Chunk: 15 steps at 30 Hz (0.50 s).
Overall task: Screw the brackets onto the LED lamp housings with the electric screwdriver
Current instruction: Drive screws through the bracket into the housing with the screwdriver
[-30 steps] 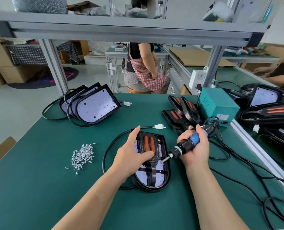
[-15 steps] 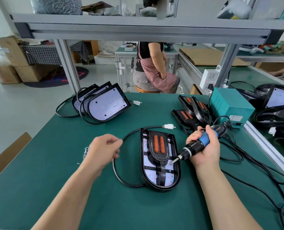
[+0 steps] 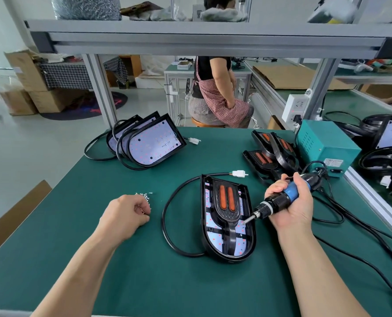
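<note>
A black LED lamp housing [image 3: 245, 245] lies flat on the green table [image 3: 144, 282], with a black bracket [image 3: 227, 201] bearing two orange pads on top of it. My right hand [image 3: 292, 205] grips the blue and black electric screwdriver [image 3: 279, 199], its bit tip resting at the bracket's right edge. My left hand [image 3: 124, 216] lies left of the housing with fingers curled down over the small pile of silver screws [image 3: 144, 196], which it mostly hides. Whether it holds a screw cannot be seen.
Bare housings [image 3: 153, 143] lean together at the back left. Housings with brackets [image 3: 270, 152] are stacked at the back right beside a teal power box [image 3: 325, 143]. Black cables [image 3: 355, 243] trail across the right side. A person sits beyond the table's far edge.
My left hand let go of the bracket and moved left to the screw pile. The screwdriver stays at the bracket's right edge. The camera view shifted slightly.
</note>
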Available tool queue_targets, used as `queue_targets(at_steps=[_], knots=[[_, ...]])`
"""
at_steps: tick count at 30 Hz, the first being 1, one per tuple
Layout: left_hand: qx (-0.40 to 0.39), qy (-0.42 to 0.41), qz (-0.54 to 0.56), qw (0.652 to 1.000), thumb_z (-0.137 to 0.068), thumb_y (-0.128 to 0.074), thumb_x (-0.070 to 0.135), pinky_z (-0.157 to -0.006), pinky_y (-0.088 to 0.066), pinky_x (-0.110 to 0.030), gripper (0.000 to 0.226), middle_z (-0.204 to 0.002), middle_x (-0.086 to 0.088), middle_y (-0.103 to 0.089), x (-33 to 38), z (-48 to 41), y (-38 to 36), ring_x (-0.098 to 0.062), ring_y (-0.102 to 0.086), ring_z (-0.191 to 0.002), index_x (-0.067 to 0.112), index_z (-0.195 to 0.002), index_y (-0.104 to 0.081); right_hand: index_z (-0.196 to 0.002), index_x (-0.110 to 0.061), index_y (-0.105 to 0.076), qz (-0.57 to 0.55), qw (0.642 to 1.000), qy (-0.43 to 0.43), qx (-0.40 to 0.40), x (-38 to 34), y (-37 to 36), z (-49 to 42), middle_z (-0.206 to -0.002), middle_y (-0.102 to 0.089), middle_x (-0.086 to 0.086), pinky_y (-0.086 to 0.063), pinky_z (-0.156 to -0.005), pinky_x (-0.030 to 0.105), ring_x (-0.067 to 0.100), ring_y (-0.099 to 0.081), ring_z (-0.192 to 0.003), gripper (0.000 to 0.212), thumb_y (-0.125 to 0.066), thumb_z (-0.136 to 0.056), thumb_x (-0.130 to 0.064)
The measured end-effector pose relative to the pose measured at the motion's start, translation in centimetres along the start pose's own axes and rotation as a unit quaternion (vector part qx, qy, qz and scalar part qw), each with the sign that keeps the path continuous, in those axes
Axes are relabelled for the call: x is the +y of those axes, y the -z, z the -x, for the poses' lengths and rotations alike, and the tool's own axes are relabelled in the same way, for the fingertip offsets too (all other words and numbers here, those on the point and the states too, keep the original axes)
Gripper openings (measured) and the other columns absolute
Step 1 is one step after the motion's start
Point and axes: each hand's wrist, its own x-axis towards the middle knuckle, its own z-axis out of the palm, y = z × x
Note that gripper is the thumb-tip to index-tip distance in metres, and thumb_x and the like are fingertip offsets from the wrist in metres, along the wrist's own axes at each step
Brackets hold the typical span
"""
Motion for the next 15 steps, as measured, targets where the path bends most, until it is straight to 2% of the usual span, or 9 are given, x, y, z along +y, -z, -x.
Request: queue_targets(at_steps=[3,9,12,15], knots=[[0.005,-0.006,-0.02,1.0,-0.078,-0.075,0.007,-0.065,-0.058,-0.041,0.024,-0.07,0.006,-0.066,0.2,0.0,0.1,-0.019,-0.059,-0.063,0.027,-0.066,-0.068,-0.094,-0.012,-0.056,0.005,1.0,-0.002,0.001,0.0,-0.1,0.2,-0.072,-0.048,-0.006,-0.048,-0.051,0.016,0.004,-0.05,-0.056,0.018,-0.065,-0.095,-0.027],[0.049,-0.03,-0.032,0.998,-0.084,-0.071,0.01,-0.068,-0.055,-0.036,0.027,-0.076,0.009,-0.063,0.2,0.5,-0.2,-0.013,-0.058,-0.073,0.028,-0.067,-0.063,-0.093,-0.012,-0.056,0.002,1.0,-0.008,0.002,0.1,-0.4,0.5,-0.072,-0.048,-0.005,-0.048,-0.05,0.016,0.005,-0.05,-0.055,0.018,-0.066,-0.094,-0.027],[0.085,-0.042,0.016,0.995,-0.087,-0.066,0.007,-0.064,-0.054,-0.034,0.023,-0.071,0.008,-0.066,1.1,0.8,-0.1,-0.015,-0.062,-0.072,0.025,-0.073,-0.062,-0.093,-0.011,-0.055,0.0,1.0,-0.009,-0.001,0.1,-0.4,0.5,-0.072,-0.048,-0.005,-0.048,-0.051,0.016,0.004,-0.051,-0.055,0.02,-0.067,-0.093,-0.028],[0.068,-0.061,0.108,0.99,-0.085,-0.063,0.002,-0.064,-0.058,-0.036,0.021,-0.066,0.004,-0.071,3.5,1.7,-0.1,-0.017,-0.068,-0.065,0.021,-0.074,-0.063,-0.095,-0.011,-0.055,-0.012,1.0,-0.014,-0.001,0.2,-0.4,0.5,-0.073,-0.049,-0.005,-0.048,-0.051,0.016,0.005,-0.051,-0.056,0.021,-0.068,-0.092,-0.027]])
